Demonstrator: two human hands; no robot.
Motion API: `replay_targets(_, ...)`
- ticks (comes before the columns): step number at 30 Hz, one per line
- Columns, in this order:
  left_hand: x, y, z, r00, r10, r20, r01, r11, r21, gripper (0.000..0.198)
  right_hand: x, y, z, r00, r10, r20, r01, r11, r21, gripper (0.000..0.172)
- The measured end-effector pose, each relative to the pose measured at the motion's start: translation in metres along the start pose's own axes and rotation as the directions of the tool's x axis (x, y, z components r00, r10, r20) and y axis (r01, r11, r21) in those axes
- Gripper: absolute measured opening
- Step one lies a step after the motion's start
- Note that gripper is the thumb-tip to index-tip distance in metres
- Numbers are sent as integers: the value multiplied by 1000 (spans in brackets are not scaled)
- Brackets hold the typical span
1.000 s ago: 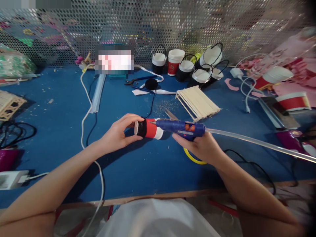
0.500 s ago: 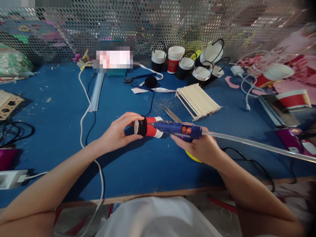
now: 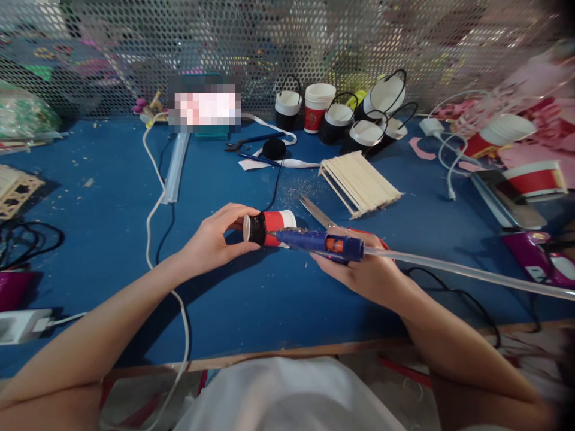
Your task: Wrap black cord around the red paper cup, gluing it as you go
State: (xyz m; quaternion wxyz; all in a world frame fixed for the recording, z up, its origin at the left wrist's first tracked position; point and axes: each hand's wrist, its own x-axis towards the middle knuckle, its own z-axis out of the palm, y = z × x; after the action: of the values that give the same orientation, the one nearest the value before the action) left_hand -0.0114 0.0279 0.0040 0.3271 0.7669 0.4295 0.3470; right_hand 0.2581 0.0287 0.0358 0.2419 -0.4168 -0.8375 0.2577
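A small red and white paper cup with a black band near its mouth lies on its side above the middle of a blue table. The left hand grips it at the open end, thumb below and fingers curled over the top. The nozzle of a blue glue gun meets the cup's side at the black band. The right hand is closed around the gun's handle from below, and a long clear glue stick juts from the gun's back toward the right edge of the view.

Just behind the gun lie scissors, blades pointing away from the person. Farther back rests a bundle of pale wooden sticks. Near the back of the table stands a cluster of cups with black handles (some upright, some tipped over), in front of a perforated metal panel. A white cable runs along the table at left.
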Motion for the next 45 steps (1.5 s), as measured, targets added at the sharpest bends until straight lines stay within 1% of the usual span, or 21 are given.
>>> replay_targets(3, 0, 1, 0, 1000, 12, -1, -12, 1000, -4, 49, 1, 0, -1, 1000, 2, 5, -2, 1000, 13, 6)
replay_targets(7, 0, 1, 0, 1000, 20, -2, -20, 1000, 6, 49, 1, 2, -2, 999, -22, 25, 22, 999, -24, 7)
replay_targets(11, 1, 1, -1, 1000, -9, -5, 9, 1000, 17, 49, -1, 0, -2, 999, -36, 33, 39, 995, -93, 6)
replay_targets(13, 0, 1, -1, 1000, -13, -5, 13, 1000, 21, 49, -1, -1, -2, 999, -38, 22, 40, 994, -99, 6)
replay_targets(16, 0, 1, -1, 1000, 15, -1, -15, 999, 28, 49, -1, 0, -2, 1000, -27, 2, 27, 997, -76, 6)
replay_targets(19, -1, 2, -1, 999, 45, 3, -46, 998, 50, 49, -1, 1, -3, 999, -26, 31, 28, 997, -66, 7)
replay_targets(22, 0, 1, -1, 999, 51, -8, -51, 996, 69, 49, -2, 0, -3, 999, -13, 39, 17, 996, -93, 8)
replay_targets(27, 0, 0, -2, 999, 38, -27, -36, 997, 67, 50, -3, -1, -2, 997, -74, 26, 77, 985, -152, 8)
replay_targets(29, -1, 0, -2, 998, 57, -21, -55, 994, 90, 49, -3, 0, -1, 996, -89, -5, 87, 984, -158, 8)
replay_targets(33, -1, 3, -2, 992, 130, -8, -126, 974, 188, 47, -3, 2, 0, 995, -79, -62, 71, 990, -123, 9)
replay_targets(37, -2, 7, -3, 978, 209, 20, -206, 940, 272, 44, -1, 3, -1, 991, -103, -82, 93, 989, -118, 5)
replay_targets(41, -3, 8, -2, 966, 252, 63, -259, 919, 296, 42, 1, 4, -2, 987, -133, -96, 115, 979, -170, 9)
replay_targets(45, -3, 7, -2, 963, 261, 70, -269, 913, 306, 40, 0, 4, -2, 986, -137, -96, 119, 978, -171, 9)
